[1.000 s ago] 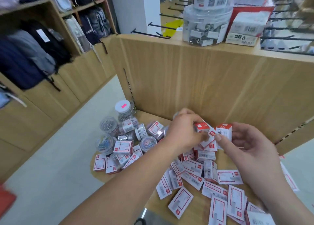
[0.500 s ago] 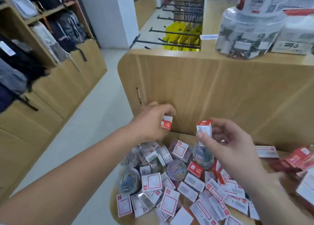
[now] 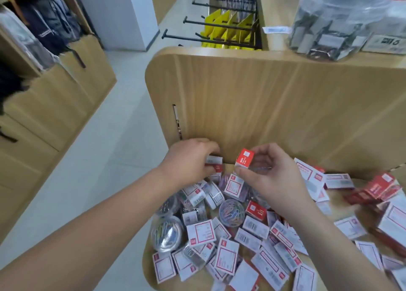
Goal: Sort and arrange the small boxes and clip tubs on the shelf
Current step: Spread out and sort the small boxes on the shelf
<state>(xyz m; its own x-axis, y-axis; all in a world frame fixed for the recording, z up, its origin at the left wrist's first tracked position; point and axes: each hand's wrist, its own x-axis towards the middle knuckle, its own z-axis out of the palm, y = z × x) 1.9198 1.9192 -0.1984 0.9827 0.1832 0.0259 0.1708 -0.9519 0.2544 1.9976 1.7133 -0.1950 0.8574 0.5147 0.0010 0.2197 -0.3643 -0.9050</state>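
Many small red-and-white boxes lie scattered on the low wooden shelf, mixed with round clear clip tubs. My left hand presses a small box against the shelf's back panel at the rear left corner, on top of another box. My right hand holds a red-and-white box upright just to the right of it, above the pile. A tub of silver and coloured clips lies near the front left.
The wooden back panel rises behind the pile. On the upper shelf stands a large clear tub beside white boxes. Black display hooks with yellow packs are behind. Backpacks hang on the left wall across a tiled aisle.
The view has tilted and moved closer. My left hand has gone down and right to the back corner with its box; my right hand has brought its box lower, next to the left.
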